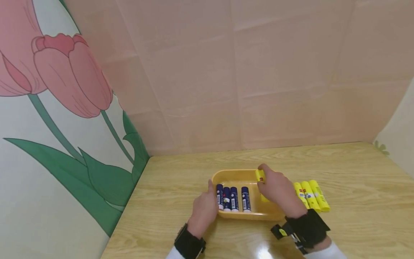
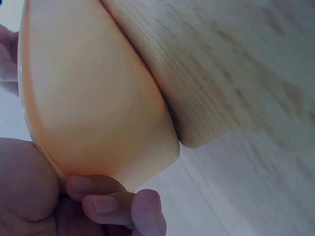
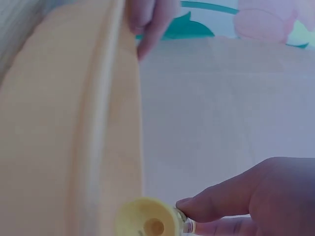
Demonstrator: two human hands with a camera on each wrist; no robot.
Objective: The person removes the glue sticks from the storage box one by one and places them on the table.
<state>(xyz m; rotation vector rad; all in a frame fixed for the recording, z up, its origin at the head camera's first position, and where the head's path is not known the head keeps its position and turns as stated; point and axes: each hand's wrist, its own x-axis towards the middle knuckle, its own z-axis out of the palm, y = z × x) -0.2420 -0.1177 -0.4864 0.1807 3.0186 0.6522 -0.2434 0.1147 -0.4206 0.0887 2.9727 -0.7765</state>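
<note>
My left hand (image 1: 206, 205) grips the left end of a yellow-orange plastic tray (image 1: 237, 216); the left wrist view shows its thumb and curled fingers pinching the tray's rim (image 2: 25, 113). Inside the tray, several dark blue glue sticks (image 1: 234, 199) stand side by side toward the left, one (image 1: 246, 199) apart from the others. My right hand (image 1: 279, 189) holds a yellow glue stick (image 1: 260, 175) over the tray's right half, thumb and fingers around it, partly hiding it. Its round hollow end (image 3: 135, 219) faces the camera in the right wrist view.
Three yellow glue sticks (image 1: 310, 196) lie side by side on the wood-grain table (image 1: 174, 180), right of the tray and partly behind my right wrist. A pinkish sheet (image 1: 258, 90) covers the wall behind. Tulips (image 1: 71, 75) decorate the left wall.
</note>
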